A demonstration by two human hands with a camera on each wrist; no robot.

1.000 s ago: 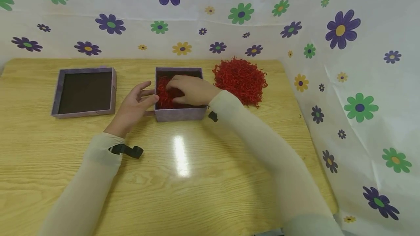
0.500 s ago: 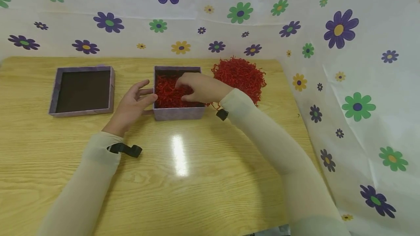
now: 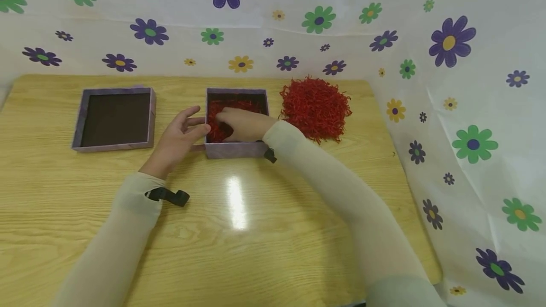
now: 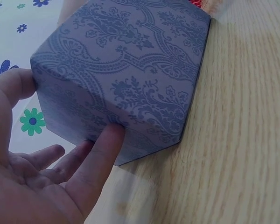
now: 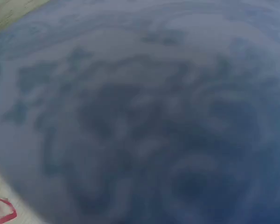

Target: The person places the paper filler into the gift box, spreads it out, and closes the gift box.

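Note:
A small purple patterned box (image 3: 236, 150) stands uncovered on the table, with red shredded paper (image 3: 217, 106) inside. My right hand (image 3: 247, 124) reaches into it over the right side, thumb and fingers curled about some of the shreds; the fingertips are partly buried. My left hand (image 3: 172, 146) steadies the box's left side, thumb near the top rim and fingers spread rather straight. In the left wrist view, fingertips (image 4: 113, 133) touch the box's patterned wall (image 4: 126, 60). Only a blurred close-up of the box wall (image 5: 130, 116) fills most of the right wrist view.
To the right lies a heap of red shredded paper (image 3: 315, 110). A shallow lid (image 3: 151, 117) with a dark inside lies on the left. Behind and to the right of the wooden table (image 3: 204, 250) hangs a white flower-print sheet (image 3: 256, 8).
Within the box, my right hand shifted right, then back left and a little lower into the shreds. My left hand keeps its place at the box's side.

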